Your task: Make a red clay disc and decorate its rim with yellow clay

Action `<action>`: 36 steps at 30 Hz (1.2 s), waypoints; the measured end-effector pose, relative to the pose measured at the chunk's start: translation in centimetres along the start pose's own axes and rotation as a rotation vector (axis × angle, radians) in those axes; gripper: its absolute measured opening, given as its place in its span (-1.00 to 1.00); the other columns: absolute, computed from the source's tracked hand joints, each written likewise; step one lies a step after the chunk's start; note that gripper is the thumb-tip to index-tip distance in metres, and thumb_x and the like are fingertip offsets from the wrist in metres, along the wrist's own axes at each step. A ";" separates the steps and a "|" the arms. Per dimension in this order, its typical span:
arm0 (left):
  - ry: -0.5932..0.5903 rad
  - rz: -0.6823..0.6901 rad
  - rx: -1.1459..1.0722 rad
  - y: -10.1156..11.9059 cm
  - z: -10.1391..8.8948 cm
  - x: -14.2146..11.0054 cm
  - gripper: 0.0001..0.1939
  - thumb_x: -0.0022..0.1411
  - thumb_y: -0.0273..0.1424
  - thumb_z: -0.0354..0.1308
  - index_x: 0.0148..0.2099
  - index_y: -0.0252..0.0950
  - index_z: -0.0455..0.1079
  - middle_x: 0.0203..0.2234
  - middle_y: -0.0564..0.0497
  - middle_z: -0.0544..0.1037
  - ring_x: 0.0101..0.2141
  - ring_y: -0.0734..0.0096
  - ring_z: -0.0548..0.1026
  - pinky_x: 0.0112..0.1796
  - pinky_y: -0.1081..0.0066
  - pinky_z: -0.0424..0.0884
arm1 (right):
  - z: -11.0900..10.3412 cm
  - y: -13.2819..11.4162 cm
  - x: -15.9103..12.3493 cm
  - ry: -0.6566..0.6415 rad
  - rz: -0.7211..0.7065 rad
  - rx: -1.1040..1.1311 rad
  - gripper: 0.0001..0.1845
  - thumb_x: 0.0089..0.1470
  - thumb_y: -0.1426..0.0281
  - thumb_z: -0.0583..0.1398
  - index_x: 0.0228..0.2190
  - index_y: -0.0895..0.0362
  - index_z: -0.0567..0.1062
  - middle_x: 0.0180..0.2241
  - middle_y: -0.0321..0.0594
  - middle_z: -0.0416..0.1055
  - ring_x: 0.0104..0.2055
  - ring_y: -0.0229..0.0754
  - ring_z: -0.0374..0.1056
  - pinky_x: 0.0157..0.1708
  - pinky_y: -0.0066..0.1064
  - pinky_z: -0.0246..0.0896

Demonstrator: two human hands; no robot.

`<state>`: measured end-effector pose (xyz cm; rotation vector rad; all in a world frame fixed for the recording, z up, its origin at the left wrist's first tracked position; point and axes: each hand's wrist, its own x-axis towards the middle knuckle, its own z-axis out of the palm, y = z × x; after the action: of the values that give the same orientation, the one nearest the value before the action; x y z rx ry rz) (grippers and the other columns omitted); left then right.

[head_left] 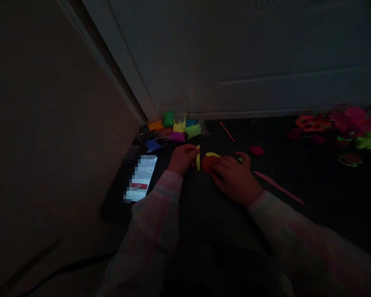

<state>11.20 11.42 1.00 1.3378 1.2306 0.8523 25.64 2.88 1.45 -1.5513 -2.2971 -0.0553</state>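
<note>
Pinched between thumb and fingers of my left hand [184, 159] is a thin yellow strip of modelling clay [198, 159], held upright just left of a flat red-orange clay disc [207, 163]. My right hand [236, 177] lies over the right side of that disc, thumb and fingers holding it against the dark tabletop, with one outer finger lifted. Along the disc's far edge runs another yellow clay strip [213, 154]. A bit of yellow shows by the right hand's outer fingers. The disc's right part is hidden under the hand.
Behind my left hand lie bags of coloured clay [177, 136]. A lit phone [142, 179] is at the left. A pink tool [278, 187], a thin red stick [227, 132] and a dark pink disc [256, 151] lie rightward. Colourful clay shapes [352, 123] sit far right.
</note>
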 end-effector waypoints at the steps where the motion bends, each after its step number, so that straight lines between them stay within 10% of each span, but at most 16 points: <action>1: -0.002 -0.002 0.002 0.0 0.0 0.0 -0.88 -0.10 -0.43 0.12 -0.46 -0.40 0.32 -0.71 0.14 0.34 -0.75 0.68 0.25 -0.74 0.62 0.20 | -0.1 0.1 0.0 -0.006 0.004 0.004 -0.83 -0.03 0.38 0.00 -0.38 0.12 0.35 -0.29 -0.23 0.35 -0.19 -0.16 0.16 -0.09 -0.08 -0.40; 21: -0.096 -0.228 -0.407 0.7 1.0 -0.8 -0.90 -0.12 -0.54 0.12 -0.45 -0.38 0.27 -0.67 0.14 0.35 -0.65 0.68 0.34 -0.65 0.66 0.26 | -0.4 -0.7 0.1 0.127 -0.020 0.147 -0.80 -0.04 0.39 0.04 -0.29 0.12 0.27 -0.20 -0.21 0.30 -0.15 -0.21 0.16 -0.06 -0.19 -0.38; 36: 0.000 -0.117 -0.384 0.1 0.1 0.0 -0.83 -0.17 -0.44 0.16 -0.45 -0.37 0.27 -0.69 0.14 0.34 -0.69 0.67 0.31 -0.70 0.65 0.20 | -0.1 0.0 -0.1 0.032 0.007 0.040 -0.82 -0.02 0.38 0.02 -0.33 0.05 0.37 -0.28 -0.29 0.36 -0.19 -0.18 0.15 -0.12 -0.14 -0.35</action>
<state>11.28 11.45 1.09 0.9485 1.0688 0.9484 25.69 2.73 1.47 -1.5276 -2.2540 -0.0321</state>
